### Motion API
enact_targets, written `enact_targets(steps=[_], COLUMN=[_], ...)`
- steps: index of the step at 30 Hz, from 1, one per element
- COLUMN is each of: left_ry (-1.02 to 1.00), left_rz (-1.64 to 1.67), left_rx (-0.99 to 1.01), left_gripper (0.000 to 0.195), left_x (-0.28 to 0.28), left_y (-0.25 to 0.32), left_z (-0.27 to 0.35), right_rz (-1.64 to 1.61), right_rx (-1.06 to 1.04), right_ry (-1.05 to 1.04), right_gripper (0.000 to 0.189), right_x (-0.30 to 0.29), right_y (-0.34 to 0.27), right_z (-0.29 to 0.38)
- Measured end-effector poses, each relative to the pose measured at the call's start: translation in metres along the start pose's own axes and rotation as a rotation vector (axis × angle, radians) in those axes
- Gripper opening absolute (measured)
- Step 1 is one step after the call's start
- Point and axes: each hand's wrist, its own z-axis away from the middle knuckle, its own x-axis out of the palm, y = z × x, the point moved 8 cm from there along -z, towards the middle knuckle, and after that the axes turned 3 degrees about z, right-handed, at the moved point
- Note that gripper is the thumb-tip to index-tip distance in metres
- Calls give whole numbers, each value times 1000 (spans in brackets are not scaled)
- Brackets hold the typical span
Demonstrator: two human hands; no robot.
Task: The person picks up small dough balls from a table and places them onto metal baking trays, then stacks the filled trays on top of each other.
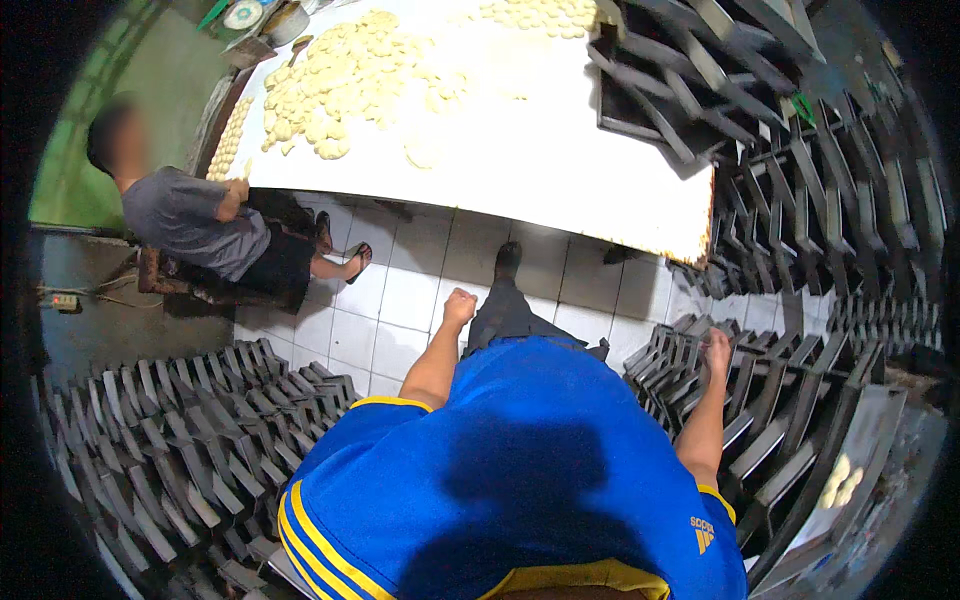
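Note:
My left hand [460, 306] hangs over the tiled floor in front of my body, its fingers curled in and nothing visible in it. Out to the right, my right hand [718, 352] is above or against a stack of dark metal trays [787, 397]. Whether it touches them is hard to tell, and its fingers are partly hidden. Beyond my feet stands a brightly lit white worktable [555, 165]. A large spread of pale dough pieces [337, 90] lies on it, with smaller dough balls [536, 16] at the far side.
At the left, a seated person [202, 217] has a hand by rows of dough balls [230, 142]. More metal trays are piled on the table's right end [675, 82], at right [832, 195] and behind left [172, 442]. One tray [855, 457] holds several dough balls. A scale [244, 13] stands far left.

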Motion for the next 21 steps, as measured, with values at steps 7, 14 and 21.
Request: enact_targets(steps=[7,14,21], left_ry=[-64,-184,-339], left_rz=[206,220,61], left_rx=[111,68,-50], left_gripper=[23,26,29], left_x=[-48,-102,-114], left_y=[57,94,96], left_z=[-126,-200,-222], right_rz=[-51,186,343], right_rx=[-101,-311,-356], right_ry=[-126,-105,-200], right_gripper=[28,21,26], right_x=[182,342,350], right_y=[-90,-103,-148], right_z=[-12,26,28])
